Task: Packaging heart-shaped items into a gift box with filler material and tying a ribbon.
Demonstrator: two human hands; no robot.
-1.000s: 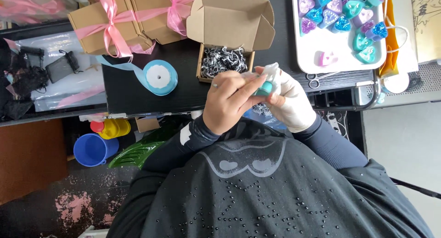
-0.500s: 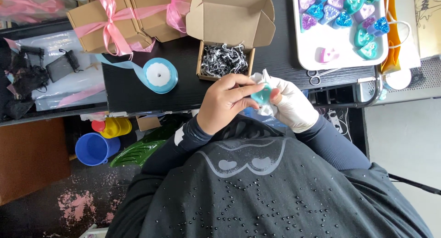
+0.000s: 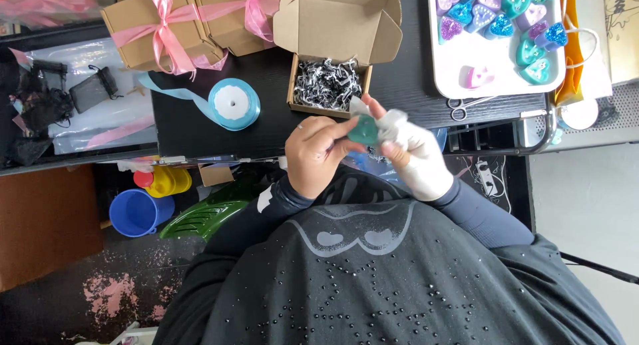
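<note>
While we hold the small teal heart-shaped piece [image 3: 365, 129] just short of the open brown cardboard box [image 3: 331, 85], it lies pinched between both our hands, directly on our side of the box's near wall and slightly toward the tray side. Our bare left hand [image 3: 318, 155] grips its edge with thumb and fingers curled tight, while our white-gloved right hand [image 3: 414, 160] cups a bit of pale translucent wrapping [image 3: 386, 122] against its other side; both hands are closed on the piece. We cannot tell which way its point faces. Both hands are about equally near the box, whose flaps stand open over black-and-white shredded paper filling [image 3: 326, 82]. Beside the box on the black tabletop [image 3: 266, 128] lies a roll of light blue ribbon [image 3: 233, 104]; beyond that, closed cardboard boxes tied with pink bows [image 3: 166, 28]. On the box's other side, a white tray [image 3: 496, 85] carries more glittery hearts, with small scissors [image 3: 462, 107] by its near edge
</note>
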